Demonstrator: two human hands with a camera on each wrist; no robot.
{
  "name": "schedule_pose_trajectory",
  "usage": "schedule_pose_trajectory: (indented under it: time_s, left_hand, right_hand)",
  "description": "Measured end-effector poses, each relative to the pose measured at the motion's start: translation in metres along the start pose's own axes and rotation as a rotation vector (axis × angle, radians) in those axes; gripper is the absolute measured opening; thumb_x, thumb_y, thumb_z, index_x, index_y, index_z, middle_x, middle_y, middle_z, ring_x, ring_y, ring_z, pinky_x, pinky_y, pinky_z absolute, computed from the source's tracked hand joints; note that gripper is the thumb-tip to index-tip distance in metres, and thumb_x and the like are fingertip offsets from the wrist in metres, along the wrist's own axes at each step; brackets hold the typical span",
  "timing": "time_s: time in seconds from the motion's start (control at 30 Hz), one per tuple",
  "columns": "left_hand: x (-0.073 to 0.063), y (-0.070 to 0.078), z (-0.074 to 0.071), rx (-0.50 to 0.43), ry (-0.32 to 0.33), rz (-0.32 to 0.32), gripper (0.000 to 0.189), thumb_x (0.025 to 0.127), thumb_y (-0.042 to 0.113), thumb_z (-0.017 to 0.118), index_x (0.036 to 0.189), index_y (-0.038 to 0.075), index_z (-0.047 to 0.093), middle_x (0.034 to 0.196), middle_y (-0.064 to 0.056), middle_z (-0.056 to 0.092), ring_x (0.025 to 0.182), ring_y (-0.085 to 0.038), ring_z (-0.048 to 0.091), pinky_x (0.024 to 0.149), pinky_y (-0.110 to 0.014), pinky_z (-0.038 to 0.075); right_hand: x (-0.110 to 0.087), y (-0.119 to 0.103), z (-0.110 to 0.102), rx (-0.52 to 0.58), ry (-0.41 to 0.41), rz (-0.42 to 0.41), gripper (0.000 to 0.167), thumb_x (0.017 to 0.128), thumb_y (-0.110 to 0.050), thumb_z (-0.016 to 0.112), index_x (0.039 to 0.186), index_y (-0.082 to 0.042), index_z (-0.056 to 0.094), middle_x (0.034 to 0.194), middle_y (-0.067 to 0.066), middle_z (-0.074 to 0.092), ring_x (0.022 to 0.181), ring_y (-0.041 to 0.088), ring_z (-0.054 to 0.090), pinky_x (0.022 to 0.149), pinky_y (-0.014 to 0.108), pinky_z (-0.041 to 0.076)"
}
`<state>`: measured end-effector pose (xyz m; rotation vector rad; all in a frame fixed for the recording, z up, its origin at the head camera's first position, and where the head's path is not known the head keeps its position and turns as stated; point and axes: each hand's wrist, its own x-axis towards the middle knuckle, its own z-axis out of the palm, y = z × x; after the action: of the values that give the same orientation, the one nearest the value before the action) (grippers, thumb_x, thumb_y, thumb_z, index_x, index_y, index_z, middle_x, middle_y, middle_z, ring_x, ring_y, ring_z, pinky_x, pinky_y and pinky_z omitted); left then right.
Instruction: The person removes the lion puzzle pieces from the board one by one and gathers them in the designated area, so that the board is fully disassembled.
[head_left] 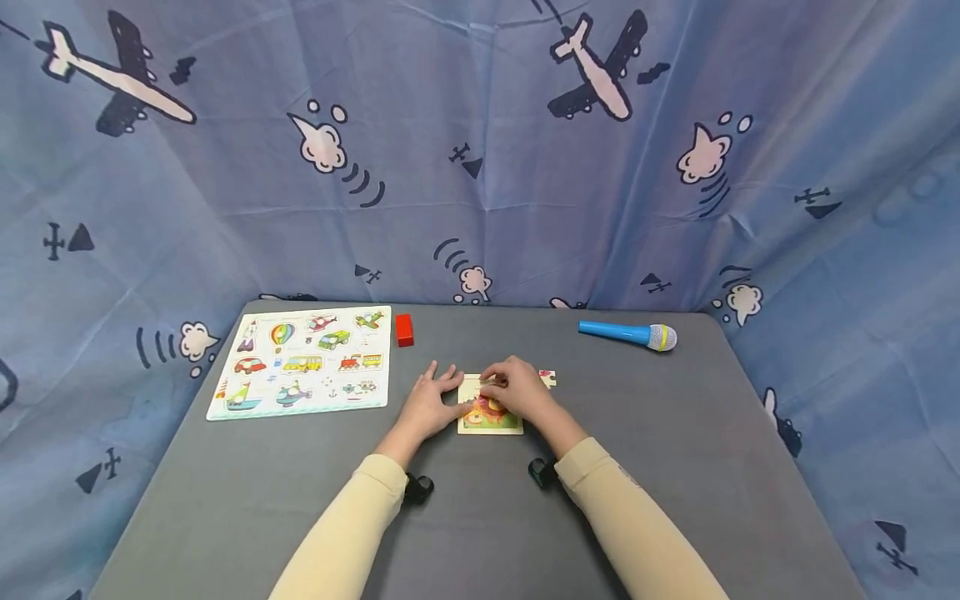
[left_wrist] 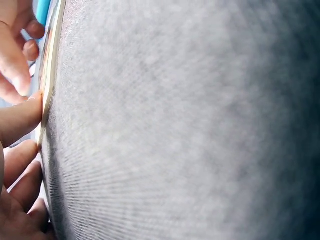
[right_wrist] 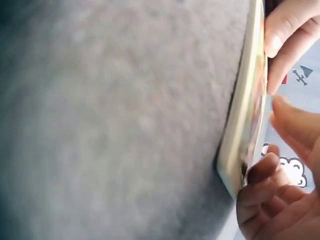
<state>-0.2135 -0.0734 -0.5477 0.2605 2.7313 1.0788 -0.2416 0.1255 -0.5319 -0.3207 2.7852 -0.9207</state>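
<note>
A small wooden jigsaw puzzle [head_left: 491,423] with a bright animal picture and a pale frame lies on the table between the hands. On its left edge rests the thumb of my left hand [head_left: 427,407], the other fingers spread on the table beside it. Over the upper part of the puzzle is my right hand [head_left: 519,390], thumb and index finger close together at the picture, the other fingers bent in. I cannot tell whether a piece is between those fingertips. A loose puzzle piece [head_left: 548,378] lies just right of the right hand.
At the left lies a white picture board [head_left: 347,342] printed with vehicles. A red block [head_left: 404,330] sits by its right edge. Toward the back right is a blue toy microphone [head_left: 618,332]. Behind the grey table [head_left: 480,517] hangs a blue curtain [head_left: 517,200] with airplanes.
</note>
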Motion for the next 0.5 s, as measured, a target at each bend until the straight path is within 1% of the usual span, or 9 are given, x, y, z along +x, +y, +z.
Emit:
schedule_pose_trajectory:
  time_s: [0.07, 0.17, 0.27, 0.4, 0.47, 0.5]
  left_hand:
    - [0.0004, 0.0002, 0.0, -0.002, 0.0, 0.004, 0.065, 0.089, 0.037, 0.077, 0.147, 0.016, 0.055, 0.158, -0.003, 0.043, 0.156, -0.033, 0.016, 0.123, -0.059, 0.02]
    - [0.0005, 0.0004, -0.0002, -0.009, 0.0, 0.01, 0.065, 0.089, 0.036, 0.077, 0.146, 0.015, 0.055, 0.158, -0.004, 0.043, 0.156, -0.033, 0.016, 0.123, -0.059, 0.02]
    - [0.0005, 0.0001, -0.0003, -0.013, -0.001, 0.011, 0.065, 0.089, 0.036, 0.077, 0.146, 0.014, 0.055, 0.158, -0.005, 0.043, 0.156, -0.033, 0.016, 0.123, -0.059, 0.02]
    - [-0.0002, 0.0006, -0.0001, -0.018, -0.001, 0.0, 0.065, 0.09, 0.038, 0.076, 0.146, 0.014, 0.055, 0.159, -0.003, 0.042, 0.156, -0.033, 0.015, 0.123, -0.06, 0.02]
    - [-0.0001, 0.001, 0.0003, -0.017, -0.002, -0.004, 0.065, 0.09, 0.038, 0.076, 0.147, 0.015, 0.055, 0.159, -0.003, 0.042, 0.156, -0.033, 0.015, 0.123, -0.06, 0.02]
    - [-0.0001, 0.0016, 0.0005, -0.016, -0.003, -0.004, 0.065, 0.09, 0.038, 0.076, 0.147, 0.015, 0.055, 0.159, -0.003, 0.042, 0.156, -0.033, 0.015, 0.122, -0.06, 0.02]
  right_hand:
    - [0.0018, -0.0011, 0.0026, -0.046, -0.005, -0.006, 0.015, 0.09, -0.026, 0.078, 0.103, -0.02, 0.078, 0.088, 0.002, 0.057, 0.079, 0.016, 0.052, 0.069, 0.03, 0.045]
    - [0.003, -0.0037, 0.0046, -0.084, -0.022, -0.011, 0.017, 0.088, -0.026, 0.08, 0.104, -0.02, 0.079, 0.086, 0.001, 0.058, 0.077, 0.015, 0.053, 0.068, 0.03, 0.046]
    - [0.0038, -0.0057, 0.0051, -0.093, -0.039, -0.006, 0.019, 0.088, -0.028, 0.079, 0.105, -0.019, 0.078, 0.084, -0.001, 0.059, 0.073, 0.014, 0.054, 0.065, 0.029, 0.045]
    - [0.0046, -0.0063, 0.0049, -0.062, -0.064, 0.014, 0.019, 0.09, -0.028, 0.078, 0.106, -0.019, 0.076, 0.081, -0.002, 0.061, 0.07, 0.014, 0.054, 0.062, 0.028, 0.044]
    - [0.0046, -0.0052, 0.0051, -0.019, -0.062, 0.03, 0.016, 0.09, -0.026, 0.078, 0.104, -0.019, 0.076, 0.083, 0.0, 0.061, 0.072, 0.016, 0.055, 0.065, 0.03, 0.046]
    - [0.0043, -0.0044, 0.005, 0.002, -0.054, 0.043, 0.015, 0.089, -0.025, 0.079, 0.102, -0.019, 0.076, 0.086, 0.0, 0.061, 0.076, 0.016, 0.056, 0.068, 0.031, 0.048]
